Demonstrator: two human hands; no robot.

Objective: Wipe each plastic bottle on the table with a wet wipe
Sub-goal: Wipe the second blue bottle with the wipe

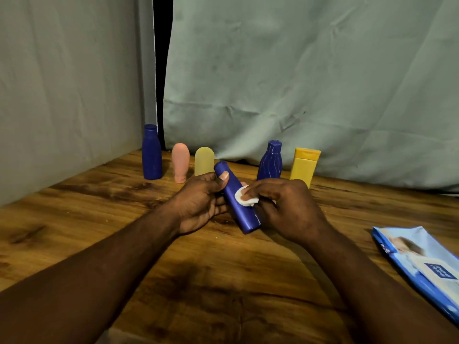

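Note:
My left hand point(201, 202) grips a long blue plastic bottle point(242, 214), tilted with its cap end pointing away from me, above the middle of the wooden table point(223, 281). My right hand point(288, 207) pinches a folded white wet wipe point(244, 197) and presses it against the bottle's side. Along the back of the table stand several other bottles: a tall blue bottle point(151, 152), a pink one point(180, 162), a pale yellow one point(204, 160), a ribbed blue one point(270, 161) and a yellow-orange one point(304, 165).
A blue pack of wet wipes point(422, 264) lies flat at the table's right edge. Grey-green cloth point(298, 83) hangs behind the table, and a cloth-covered wall closes off the left side.

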